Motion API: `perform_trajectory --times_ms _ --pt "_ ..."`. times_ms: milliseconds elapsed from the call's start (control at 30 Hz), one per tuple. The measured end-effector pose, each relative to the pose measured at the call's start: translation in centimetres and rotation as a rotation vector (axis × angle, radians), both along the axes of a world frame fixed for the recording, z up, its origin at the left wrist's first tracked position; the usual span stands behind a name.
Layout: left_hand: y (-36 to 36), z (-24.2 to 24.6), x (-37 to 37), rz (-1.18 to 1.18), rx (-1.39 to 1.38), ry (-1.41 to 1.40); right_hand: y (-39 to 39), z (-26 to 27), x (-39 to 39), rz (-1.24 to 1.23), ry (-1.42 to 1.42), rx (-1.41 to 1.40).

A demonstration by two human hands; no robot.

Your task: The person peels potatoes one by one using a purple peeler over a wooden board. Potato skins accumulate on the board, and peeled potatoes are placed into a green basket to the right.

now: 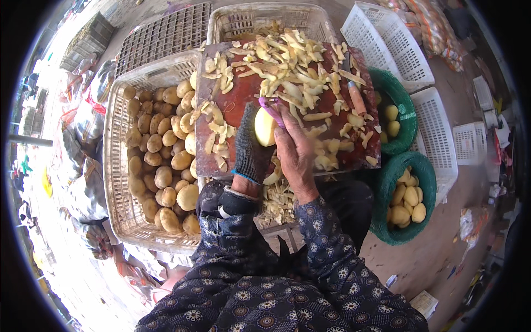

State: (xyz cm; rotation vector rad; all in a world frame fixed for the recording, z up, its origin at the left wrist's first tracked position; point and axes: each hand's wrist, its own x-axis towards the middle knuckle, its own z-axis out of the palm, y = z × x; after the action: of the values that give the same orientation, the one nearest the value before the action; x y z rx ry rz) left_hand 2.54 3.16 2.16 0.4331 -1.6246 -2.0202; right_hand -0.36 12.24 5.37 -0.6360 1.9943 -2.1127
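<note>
My left hand (250, 149), in a dark grey knitted glove, holds a pale peeled potato (264, 128) above a reddish board (234, 96). My bare right hand (295, 151) grips a purple-handled peeler (271, 111), its head at the top of the potato. Most of the potato's visible side is without skin; the underside is hidden by the glove. Potato peelings (290, 62) lie in a heap over the far part of the board. To the right on the board rests a knife with an orange-brown handle (356, 98), its blade partly under peelings.
A crate (110, 166) of unpeeled potatoes (164, 176) stands at left. Two green tubs, one farther (408, 112) and one nearer (429, 195), hold peeled potatoes at right. White plastic crates (373, 41) lie beyond. More peelings (276, 203) lie below the board, between my knees.
</note>
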Motion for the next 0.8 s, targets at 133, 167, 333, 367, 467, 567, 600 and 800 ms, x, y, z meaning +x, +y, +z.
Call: perform_trajectory --times_ms 133,167,333,367,467,567,600,800 --pt "0.3 0.3 0.8 0.003 -0.114 -0.022 1.3 2.1 -0.6 0.056 -0.502 -0.068" --pt "0.6 0.3 0.9 0.063 -0.336 -0.045 1.7 2.1 -1.0 0.049 -0.451 -0.042" --pt "-0.4 -0.3 -0.7 -0.006 1.037 -0.028 1.5 0.9 -0.8 0.018 0.096 0.239" --pt "-0.3 -0.5 -0.8 -0.001 1.003 0.004 1.3 0.6 -0.6 0.014 0.138 0.347" --pt "0.4 0.1 -0.7 0.121 0.831 0.044 0.6 -0.5 1.3 -0.106 0.310 0.385" --pt "-1.2 -8.1 -0.5 0.358 0.208 0.034 1.6 0.6 5.7 -0.045 0.213 0.496" --pt "-1.0 -3.1 -1.1 0.053 0.957 -0.029 2.4 -0.9 6.3 -0.124 0.287 0.463" --pt "-1.7 -0.6 0.5 0.056 0.273 -0.088 4.1 -1.0 5.9 -0.115 0.051 0.217"
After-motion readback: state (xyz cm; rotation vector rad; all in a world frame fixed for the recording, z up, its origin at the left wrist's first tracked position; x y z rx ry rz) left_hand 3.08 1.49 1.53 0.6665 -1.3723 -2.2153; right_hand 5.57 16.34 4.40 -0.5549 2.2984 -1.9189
